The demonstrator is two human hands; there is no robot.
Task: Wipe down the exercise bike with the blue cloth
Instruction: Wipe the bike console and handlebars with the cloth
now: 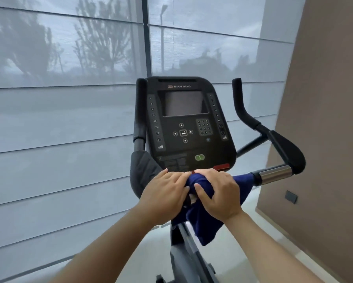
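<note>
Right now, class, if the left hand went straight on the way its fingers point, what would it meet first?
Most likely the blue cloth, bunched under the right hand; the left hand has its fingertips nearly against it, though depth is hard to judge.

The left hand (165,193), right hand (218,193) and blue cloth (204,227) hide the middle of the handlebar (273,174). The bike frame (187,254) runs off the bottom edge. The console's label print (173,161) is unreadably blurred.
</note>
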